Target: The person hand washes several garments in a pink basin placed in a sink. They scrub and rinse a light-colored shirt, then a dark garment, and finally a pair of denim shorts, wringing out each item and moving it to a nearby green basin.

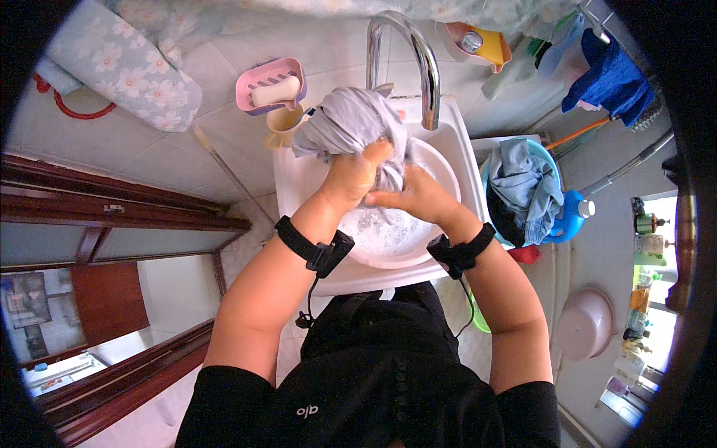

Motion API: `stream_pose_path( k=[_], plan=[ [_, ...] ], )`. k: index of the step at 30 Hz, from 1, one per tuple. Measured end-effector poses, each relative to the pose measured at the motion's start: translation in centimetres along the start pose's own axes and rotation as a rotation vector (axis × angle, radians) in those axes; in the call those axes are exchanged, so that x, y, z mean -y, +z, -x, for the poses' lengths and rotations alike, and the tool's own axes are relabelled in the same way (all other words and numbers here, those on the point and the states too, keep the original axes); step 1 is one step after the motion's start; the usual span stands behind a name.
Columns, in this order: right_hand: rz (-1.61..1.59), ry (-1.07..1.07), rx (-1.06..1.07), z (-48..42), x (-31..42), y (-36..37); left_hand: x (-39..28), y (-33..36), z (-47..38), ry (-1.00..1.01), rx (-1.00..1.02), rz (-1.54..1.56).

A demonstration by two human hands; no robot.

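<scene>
My left hand grips a bunched, wet grey cloth, its thumb laid over the fabric. On the cloth's lower right side, my right hand holds a hanging fold, with the thumb pointing left. The cloth is raised above a pale round basin and partly covers it. Sudsy water with white foam lies in the basin, which sits inside a white sink. The cloth's far side hides its own underside and part of the sink. Both wrists wear black straps with small devices and cables.
A chrome faucet arches over the sink's back. Left of it are a pink soap dish with a bar of soap and a yellow cup. At right stand a blue bucket of clothes and a blue jug.
</scene>
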State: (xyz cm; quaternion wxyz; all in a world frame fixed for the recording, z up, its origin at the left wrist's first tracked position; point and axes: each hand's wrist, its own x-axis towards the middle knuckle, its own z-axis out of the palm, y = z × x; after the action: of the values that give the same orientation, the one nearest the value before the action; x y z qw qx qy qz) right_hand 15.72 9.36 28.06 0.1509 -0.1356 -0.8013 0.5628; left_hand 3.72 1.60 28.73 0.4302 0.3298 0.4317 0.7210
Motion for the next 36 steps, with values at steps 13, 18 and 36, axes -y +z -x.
stream_pose_path(
  k=[13,18,36],
  plan=[
    [0.066,-0.067,-0.336,-0.8,-3.5,3.3,-0.7,1.3,-0.1,-0.067,-0.108,0.159],
    [0.160,-0.091,-0.258,-0.8,-5.1,2.6,-1.8,1.8,-0.1,-0.051,-0.145,0.305],
    [0.103,0.139,-0.330,0.6,-12.0,1.4,-4.9,2.8,0.3,0.101,-0.223,0.258]
  ],
)
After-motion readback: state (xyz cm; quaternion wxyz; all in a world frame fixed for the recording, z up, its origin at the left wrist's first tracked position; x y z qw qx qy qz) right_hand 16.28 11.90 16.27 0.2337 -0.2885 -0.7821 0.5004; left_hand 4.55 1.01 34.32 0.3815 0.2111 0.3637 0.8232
